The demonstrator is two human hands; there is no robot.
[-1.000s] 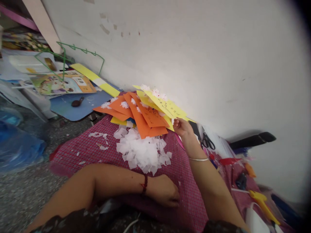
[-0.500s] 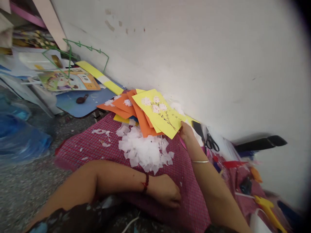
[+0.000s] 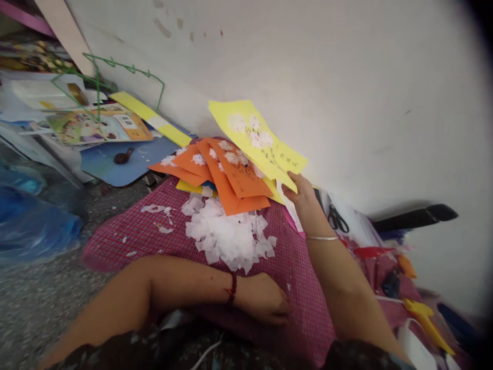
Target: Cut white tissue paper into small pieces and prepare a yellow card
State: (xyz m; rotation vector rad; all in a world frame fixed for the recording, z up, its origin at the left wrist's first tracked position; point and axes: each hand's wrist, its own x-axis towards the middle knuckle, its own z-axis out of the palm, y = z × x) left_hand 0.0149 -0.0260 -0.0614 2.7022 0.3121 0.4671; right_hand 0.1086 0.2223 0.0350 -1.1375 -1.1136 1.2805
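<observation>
My right hand (image 3: 304, 198) pinches the near corner of a yellow card (image 3: 258, 141) with white paper blossoms stuck on it, and holds it lifted and tilted above a fanned stack of orange cards (image 3: 227, 177). The stack lies on a red checked cloth (image 3: 154, 239) by the wall. A heap of white paper scraps (image 3: 227, 239) sits just in front of the stack. My left hand (image 3: 265, 306) rests knuckles-up on the cloth near me, fingers curled under; whether they hold anything is hidden.
Black scissors (image 3: 337, 218) lie by the wall behind my right wrist. A low blue board (image 3: 123, 164) with books (image 3: 96, 128) and a green wire frame (image 3: 100, 77) stands at the back left. Blue plastic bags (image 3: 26, 221) are at the left. Coloured bits clutter the right.
My right hand has picked the yellow blossom card off the top of the stack and raised it, tilting it up toward the wall. My left hand has stayed put.
</observation>
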